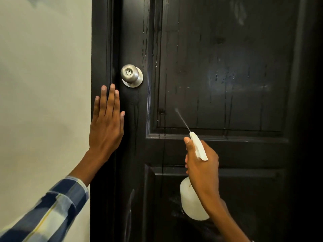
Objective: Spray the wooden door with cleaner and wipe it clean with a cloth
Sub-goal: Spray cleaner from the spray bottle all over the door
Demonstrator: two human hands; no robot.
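The door (218, 67) looks like black-painted wood, glossy and wet with runs of liquid. Its knob (130, 74) is brushed, satin metal. The spray bottle (190, 201) is matt white plastic; the sleeve (52, 212) is checked woven cloth.

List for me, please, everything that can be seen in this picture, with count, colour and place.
door: one, black, panelled, fills the middle and right; wet streaks run down it
door knob: one, silver, with a keyhole, on the door's left stile
spray bottle: one, white, lower middle, nozzle aimed at the upper panel, a thin jet leaving it
wall: one, pale cream, left of the door
sleeve: one, blue and white check, lower left corner
left hand: one, fingers straight, flat on the door's left edge just below the knob
right hand: one, grips the spray bottle at the trigger
No cloth is in view.
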